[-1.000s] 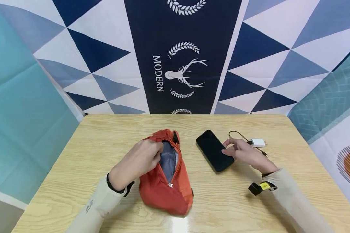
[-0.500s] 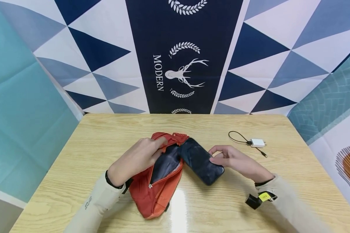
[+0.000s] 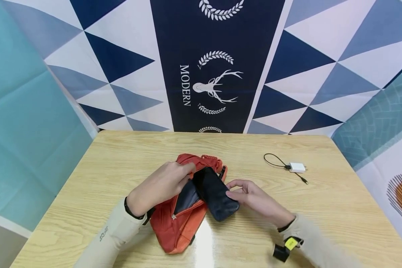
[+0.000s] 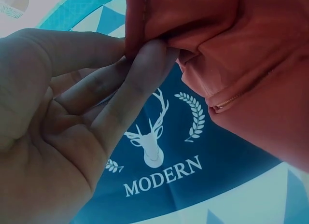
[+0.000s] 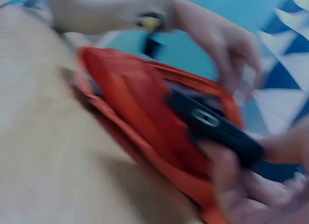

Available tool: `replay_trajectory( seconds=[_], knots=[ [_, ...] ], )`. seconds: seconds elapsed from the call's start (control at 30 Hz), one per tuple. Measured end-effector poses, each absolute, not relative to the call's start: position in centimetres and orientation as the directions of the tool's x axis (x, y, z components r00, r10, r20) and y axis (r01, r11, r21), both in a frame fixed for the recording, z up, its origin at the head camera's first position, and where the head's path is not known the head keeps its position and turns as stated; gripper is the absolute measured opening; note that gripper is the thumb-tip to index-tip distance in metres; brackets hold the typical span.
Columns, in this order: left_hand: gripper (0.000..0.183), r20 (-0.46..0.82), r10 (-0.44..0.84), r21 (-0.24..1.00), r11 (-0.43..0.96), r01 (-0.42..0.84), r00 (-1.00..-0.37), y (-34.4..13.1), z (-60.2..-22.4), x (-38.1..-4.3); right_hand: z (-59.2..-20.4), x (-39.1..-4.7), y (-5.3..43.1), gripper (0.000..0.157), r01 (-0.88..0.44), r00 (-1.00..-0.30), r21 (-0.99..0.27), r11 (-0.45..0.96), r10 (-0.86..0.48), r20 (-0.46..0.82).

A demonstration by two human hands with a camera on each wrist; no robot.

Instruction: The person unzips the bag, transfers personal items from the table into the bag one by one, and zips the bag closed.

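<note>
A red-orange bag lies on the table with its zipped pocket open, showing a dark grey lining. My left hand pinches the pocket's edge and holds it up; in the left wrist view, thumb and fingers grip the red fabric. A black smartphone slants across the pocket opening, its far end at the mouth of the pocket. My right hand pinches the phone's near right edge. The right wrist view, blurred, has the phone pointing into the bag. How deep its far end sits is hard to tell.
A white charger plug with a short black cable lies at the back right of the wooden table. Patterned cloth hangs behind the table's far edge.
My right hand has lifted the phone off the table and carried it left to the bag's opening. My left hand has raised and widened the pocket edge, and the bag has turned.
</note>
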State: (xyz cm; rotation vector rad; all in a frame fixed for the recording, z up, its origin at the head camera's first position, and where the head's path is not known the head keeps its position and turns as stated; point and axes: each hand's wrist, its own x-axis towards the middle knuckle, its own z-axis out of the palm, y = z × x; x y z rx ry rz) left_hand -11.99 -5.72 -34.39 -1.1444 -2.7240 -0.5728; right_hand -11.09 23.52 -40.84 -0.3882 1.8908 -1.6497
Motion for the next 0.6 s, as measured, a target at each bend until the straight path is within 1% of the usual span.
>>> replay_trajectory(
  seconds=[0.1,0.17,0.23,0.33,0.4,0.47,0.53,0.6],
  knots=[
    [0.01,0.266,0.662,0.286,0.64,0.713,-0.701,-5.6,-34.4,-11.9,-41.1,-9.8,22.0,0.036,0.218,-0.809,-0.97,0.11,-0.535,-0.243],
    [0.01,0.266,0.664,0.284,0.639,0.715,-0.699,-5.5,-34.4,-11.9,-41.2,-9.1,21.2,0.037,0.277,-0.795,-0.961,0.017,-0.558,-0.239],
    [0.01,0.266,0.671,0.282,0.633,0.721,-0.693,-5.5,-34.5,-11.9,-41.3,-8.5,20.6,0.039,0.323,-0.778,-0.945,-0.048,-0.583,-0.236],
    [0.011,0.267,0.681,0.275,0.624,0.731,-0.682,-5.4,-34.5,-11.8,-41.0,-7.7,20.0,0.049,0.329,-0.767,-0.939,-0.097,-0.608,-0.206],
    [0.012,0.271,0.685,0.267,0.621,0.737,-0.676,-5.4,-34.5,-11.8,-40.8,-7.2,19.7,0.059,0.268,-0.787,-0.959,-0.089,-0.594,-0.164],
    [0.013,0.277,0.688,0.256,0.62,0.742,-0.671,-5.4,-34.4,-11.7,-40.8,-6.8,19.5,0.065,0.149,-0.807,-0.988,-0.052,-0.584,-0.091],
    [0.013,0.282,0.69,0.245,0.62,0.745,-0.667,-5.4,-34.5,-11.7,-40.9,-6.4,19.3,0.067,-0.004,-0.816,-1.0,0.023,-0.578,-0.01],
    [0.014,0.287,0.692,0.24,0.618,0.749,-0.663,-5.3,-34.5,-11.7,-41.1,-6.0,19.1,0.068,-0.206,-0.8,-0.968,0.144,-0.594,0.082]
  ],
)
